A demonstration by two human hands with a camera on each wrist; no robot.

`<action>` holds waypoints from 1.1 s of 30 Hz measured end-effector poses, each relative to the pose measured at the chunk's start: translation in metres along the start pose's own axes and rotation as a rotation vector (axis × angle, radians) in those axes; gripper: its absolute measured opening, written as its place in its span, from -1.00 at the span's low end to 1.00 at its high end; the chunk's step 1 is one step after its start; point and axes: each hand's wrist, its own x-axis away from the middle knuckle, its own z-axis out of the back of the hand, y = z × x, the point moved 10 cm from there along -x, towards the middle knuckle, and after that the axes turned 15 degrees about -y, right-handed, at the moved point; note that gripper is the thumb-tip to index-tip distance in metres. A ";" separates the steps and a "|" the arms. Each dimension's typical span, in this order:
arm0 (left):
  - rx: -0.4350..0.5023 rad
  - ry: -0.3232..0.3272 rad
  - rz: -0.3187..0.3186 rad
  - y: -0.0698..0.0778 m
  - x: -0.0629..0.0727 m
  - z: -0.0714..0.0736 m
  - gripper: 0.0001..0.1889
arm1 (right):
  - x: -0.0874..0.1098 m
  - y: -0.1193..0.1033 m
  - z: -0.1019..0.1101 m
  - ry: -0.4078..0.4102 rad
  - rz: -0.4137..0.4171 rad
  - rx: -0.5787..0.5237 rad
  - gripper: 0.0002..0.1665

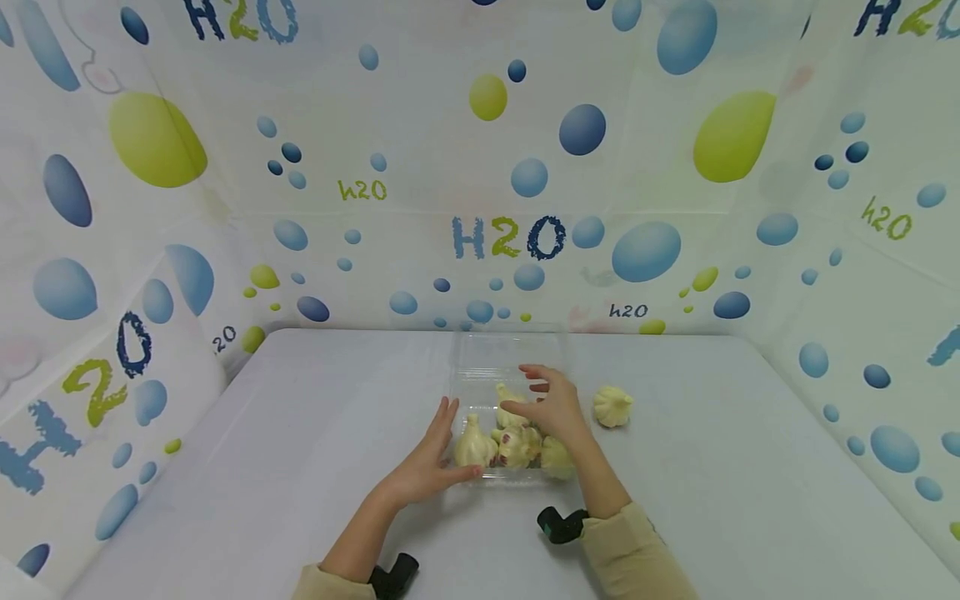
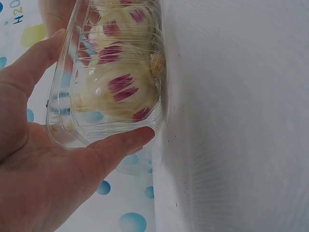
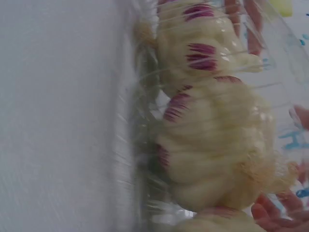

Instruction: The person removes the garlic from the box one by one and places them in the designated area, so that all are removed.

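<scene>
Garlic bulbs sit in a clear box, midway between the side edges of the table. The left hand braces the box's near left corner, thumb and fingers spread; the right hand arches overhead, thumb wide of its fingers. Another bulb lies past the box's right edge.

Left forearm, right forearm extended; left fingers straight, thumb spread; right fingers loosely bent, thumb apart.
</scene>
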 end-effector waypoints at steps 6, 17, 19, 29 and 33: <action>0.002 -0.003 0.000 0.000 0.000 0.000 0.05 | -0.004 0.002 -0.010 -0.012 0.006 0.014 -0.27; -0.024 0.000 0.005 -0.001 0.000 0.000 0.05 | -0.009 -0.004 -0.013 -0.024 -0.010 0.117 -0.30; -0.022 0.000 0.011 -0.001 0.000 -0.001 0.05 | -0.010 -0.003 -0.014 -0.029 -0.010 0.138 -0.30; -0.016 0.002 0.007 -0.001 0.000 0.000 0.05 | -0.013 0.001 -0.023 -0.039 -0.089 0.339 -0.27; -0.023 0.000 0.016 -0.001 0.001 -0.001 0.06 | -0.014 0.002 -0.028 -0.056 -0.131 0.424 -0.25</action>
